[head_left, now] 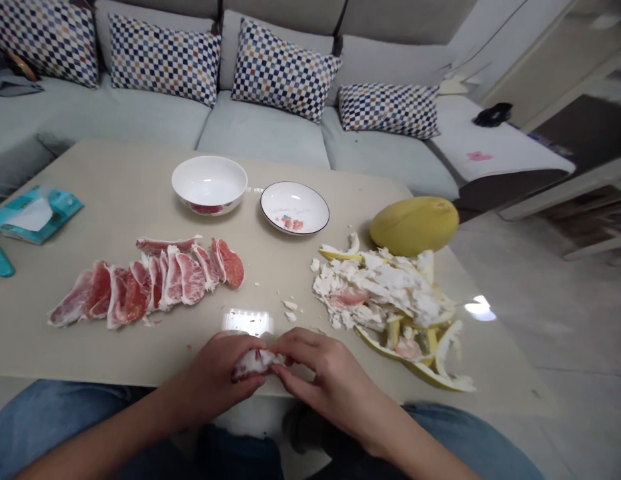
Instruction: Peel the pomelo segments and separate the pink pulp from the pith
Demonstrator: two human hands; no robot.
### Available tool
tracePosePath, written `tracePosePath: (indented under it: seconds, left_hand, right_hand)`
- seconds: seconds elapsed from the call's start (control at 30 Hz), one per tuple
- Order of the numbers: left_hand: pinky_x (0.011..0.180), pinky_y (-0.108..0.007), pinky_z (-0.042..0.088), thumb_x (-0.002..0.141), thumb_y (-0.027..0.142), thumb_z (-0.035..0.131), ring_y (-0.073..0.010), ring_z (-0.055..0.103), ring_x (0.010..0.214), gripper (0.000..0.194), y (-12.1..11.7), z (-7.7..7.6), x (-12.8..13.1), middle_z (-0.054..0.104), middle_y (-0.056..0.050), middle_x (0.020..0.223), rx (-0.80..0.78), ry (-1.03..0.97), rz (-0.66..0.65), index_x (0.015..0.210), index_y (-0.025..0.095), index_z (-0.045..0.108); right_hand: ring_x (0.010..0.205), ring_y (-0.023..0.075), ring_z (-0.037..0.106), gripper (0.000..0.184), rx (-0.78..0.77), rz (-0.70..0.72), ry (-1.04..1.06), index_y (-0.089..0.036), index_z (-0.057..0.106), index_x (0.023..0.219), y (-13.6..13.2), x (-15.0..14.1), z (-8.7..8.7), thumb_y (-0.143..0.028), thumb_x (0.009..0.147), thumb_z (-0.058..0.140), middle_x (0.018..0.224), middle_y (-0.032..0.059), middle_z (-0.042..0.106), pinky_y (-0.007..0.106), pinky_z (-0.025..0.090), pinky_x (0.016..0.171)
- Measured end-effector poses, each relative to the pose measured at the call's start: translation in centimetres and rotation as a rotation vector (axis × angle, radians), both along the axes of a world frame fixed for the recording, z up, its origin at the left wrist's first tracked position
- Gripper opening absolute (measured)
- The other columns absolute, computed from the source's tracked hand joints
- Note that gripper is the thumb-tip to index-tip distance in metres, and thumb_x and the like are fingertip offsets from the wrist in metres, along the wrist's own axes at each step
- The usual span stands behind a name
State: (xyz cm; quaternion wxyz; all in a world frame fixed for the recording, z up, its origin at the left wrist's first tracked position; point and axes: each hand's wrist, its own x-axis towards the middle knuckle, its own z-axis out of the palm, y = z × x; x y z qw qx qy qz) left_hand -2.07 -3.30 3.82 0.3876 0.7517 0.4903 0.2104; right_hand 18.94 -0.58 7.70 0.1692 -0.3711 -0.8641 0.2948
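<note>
Near the table's front edge my left hand (217, 373) is wrapped round a pomelo segment (255, 363), reddish and still partly covered in white membrane. The thumb and fingers of my right hand (323, 373) pinch the other end of that same segment. Left of my hands lies a row of red pomelo segments (183, 277) with pale skin on them. To the right is a heap of white pith and membrane scraps (385, 287), with yellow peel pieces (415, 367) under and beside it.
A whole yellow pomelo (414, 225) rests behind the peel heap. A white bowl (210, 181) and a dark-rimmed plate (295, 205) with small red bits stand at mid-table. A teal tissue pack (37, 213) lies at the left, and a sofa (263, 137) borders the far side.
</note>
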Motion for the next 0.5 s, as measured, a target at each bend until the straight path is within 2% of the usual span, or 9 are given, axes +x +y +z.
tracePosePath:
  seconds: [0.1,0.27,0.4,0.5]
  left_hand:
    - [0.09,-0.032,0.046,0.082,0.03,0.063,-0.0206,0.064,0.099,0.029,0.0,-0.2,0.1,0.071,-0.002,0.109,0.017,-0.007,0.019,0.111,0.024,0.06]
    - [0.091,-0.034,0.047,0.085,0.031,0.06,-0.0215,0.065,0.099,0.029,-0.2,-0.8,0.1,0.072,-0.004,0.108,0.083,-0.009,0.001,0.112,0.023,0.06]
    - [0.092,-0.037,0.047,0.084,0.032,0.061,-0.0227,0.064,0.099,0.031,-0.3,-1.1,0.0,0.072,-0.004,0.109,0.124,-0.019,0.039,0.114,0.026,0.059]
    - [0.092,-0.036,0.047,0.084,0.032,0.061,-0.0221,0.064,0.1,0.032,-0.3,-1.1,-0.1,0.07,-0.004,0.11,0.102,-0.03,0.04,0.115,0.026,0.058]
  right_hand:
    - [0.083,0.0161,0.066,0.022,0.131,0.015,-0.103,-0.019,0.065,0.11,-0.3,0.0,-0.3,-0.019,0.092,0.051,0.094,0.0069,0.069,0.024,0.051,0.071]
    - [0.07,0.0146,0.064,0.02,0.307,0.007,-0.151,-0.017,0.067,0.095,-1.0,-0.5,-1.7,-0.018,0.094,0.047,0.08,0.0058,0.068,0.022,0.048,0.061]
    - [0.067,0.0149,0.063,0.019,0.406,-0.122,0.0,-0.016,0.066,0.09,-0.4,-0.7,-2.1,-0.016,0.093,0.047,0.076,0.006,0.067,0.023,0.049,0.059]
    - [0.066,0.0149,0.064,0.016,0.365,-0.276,0.13,-0.017,0.065,0.089,1.4,0.6,-1.6,-0.017,0.091,0.05,0.078,0.0055,0.068,0.025,0.051,0.061]
